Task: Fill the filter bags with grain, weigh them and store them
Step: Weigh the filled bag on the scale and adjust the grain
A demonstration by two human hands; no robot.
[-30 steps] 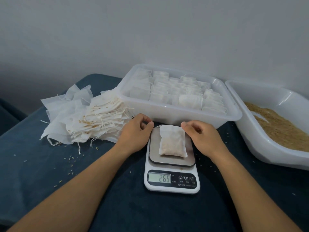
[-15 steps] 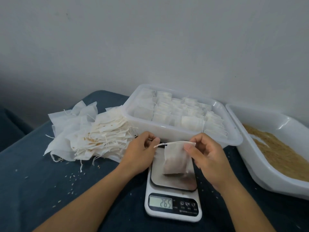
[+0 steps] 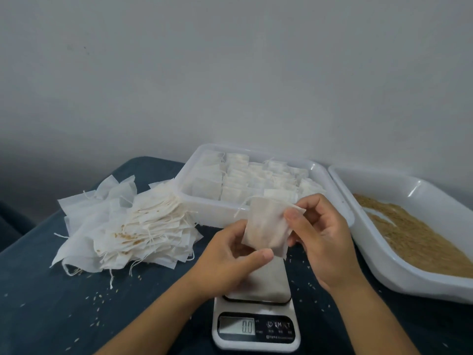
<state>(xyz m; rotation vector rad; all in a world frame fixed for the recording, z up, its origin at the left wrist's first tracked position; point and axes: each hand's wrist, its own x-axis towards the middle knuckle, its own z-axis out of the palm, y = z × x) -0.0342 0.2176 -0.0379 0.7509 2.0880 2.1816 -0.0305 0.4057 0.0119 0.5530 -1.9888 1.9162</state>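
A filled white filter bag (image 3: 266, 226) hangs in the air above the white kitchen scale (image 3: 256, 326), whose display reads 0.0. My right hand (image 3: 320, 234) pinches the bag's upper right corner. My left hand (image 3: 230, 257) grips its lower edge from below. Behind them stands a clear plastic box (image 3: 204, 213) with several filled bags standing in rows. A white tub of brown grain (image 3: 414, 239) lies to the right.
A heap of empty filter bags with strings (image 3: 128, 226) lies on the dark blue table to the left. Loose grains (image 3: 94, 298) are scattered on the cloth near it. A plain wall runs behind the table.
The bag lay on the scale, which read 26.5. Both hands lifted it off the pan, and the display now reads 0.0.
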